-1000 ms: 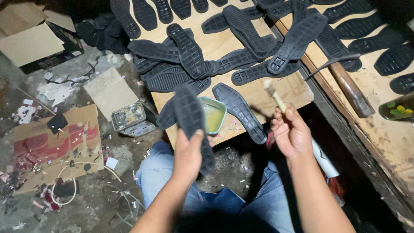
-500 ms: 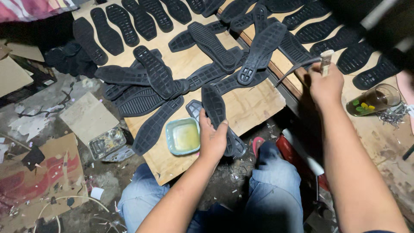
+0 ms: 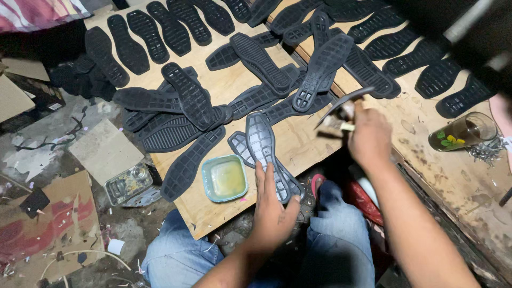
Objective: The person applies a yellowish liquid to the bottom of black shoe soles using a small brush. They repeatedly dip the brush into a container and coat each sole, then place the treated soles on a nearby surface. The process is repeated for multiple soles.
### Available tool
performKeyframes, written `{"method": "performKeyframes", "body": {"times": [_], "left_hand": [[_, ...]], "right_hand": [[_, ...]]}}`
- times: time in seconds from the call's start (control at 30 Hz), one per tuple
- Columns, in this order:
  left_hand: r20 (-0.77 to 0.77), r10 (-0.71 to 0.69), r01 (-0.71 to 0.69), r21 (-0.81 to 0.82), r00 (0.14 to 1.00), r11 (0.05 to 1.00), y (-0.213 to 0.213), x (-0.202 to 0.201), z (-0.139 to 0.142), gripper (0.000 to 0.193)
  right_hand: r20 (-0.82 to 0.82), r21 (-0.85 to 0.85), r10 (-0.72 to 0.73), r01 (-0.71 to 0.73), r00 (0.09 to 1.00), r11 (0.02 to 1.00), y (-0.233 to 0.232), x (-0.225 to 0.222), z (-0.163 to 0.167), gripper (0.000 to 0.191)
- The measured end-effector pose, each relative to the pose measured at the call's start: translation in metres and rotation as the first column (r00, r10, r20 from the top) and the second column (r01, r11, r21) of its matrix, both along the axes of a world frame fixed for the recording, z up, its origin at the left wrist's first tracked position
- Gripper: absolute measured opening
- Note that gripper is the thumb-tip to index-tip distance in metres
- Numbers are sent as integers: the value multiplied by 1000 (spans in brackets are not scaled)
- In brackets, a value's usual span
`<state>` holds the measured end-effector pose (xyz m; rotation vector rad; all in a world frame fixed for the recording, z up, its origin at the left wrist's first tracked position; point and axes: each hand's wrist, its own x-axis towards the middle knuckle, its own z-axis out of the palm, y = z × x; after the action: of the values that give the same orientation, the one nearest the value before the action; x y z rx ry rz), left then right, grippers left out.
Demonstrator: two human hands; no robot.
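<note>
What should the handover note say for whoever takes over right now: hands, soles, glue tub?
Left hand: flat on a black rubber sole at the near edge of the wooden board, fingers pressing it down over a second sole.
Right hand: closed on a small brush, raised over the board; blurred.
Teal tub of yellowish glue sits just left of the held sole.
Done: many soles lie spread and overlapped, tread up, across the boards.
Left: the pictures do not show which soles are coated.
Glass cup stands on the right-hand board.
</note>
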<state>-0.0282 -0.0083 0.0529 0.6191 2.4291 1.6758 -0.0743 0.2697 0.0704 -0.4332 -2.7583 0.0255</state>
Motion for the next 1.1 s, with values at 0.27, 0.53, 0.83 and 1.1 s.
{"method": "performKeyframes", "body": {"times": [0.27,0.53,0.83,1.1], "left_hand": [[251,-57,62,-9,966,998,-69,42,-16,53],[393,295,-357,94,871,929,-153,39,-82,42],[488,190,-294,144,852,945,-118,53,-84,37],[487,-227,-69,517,843,853,-105,37,0,48]], "right_hand": [[57,-159,193,-181,980,970,-59,-6,-33,56],[-19,-283,171,-169,985,944,-60,-14,-12,46],[9,-393,171,-153,985,907,-62,-91,20,34],[-310,-864,98,-323,946,386,-92,-1,50,25]]}}
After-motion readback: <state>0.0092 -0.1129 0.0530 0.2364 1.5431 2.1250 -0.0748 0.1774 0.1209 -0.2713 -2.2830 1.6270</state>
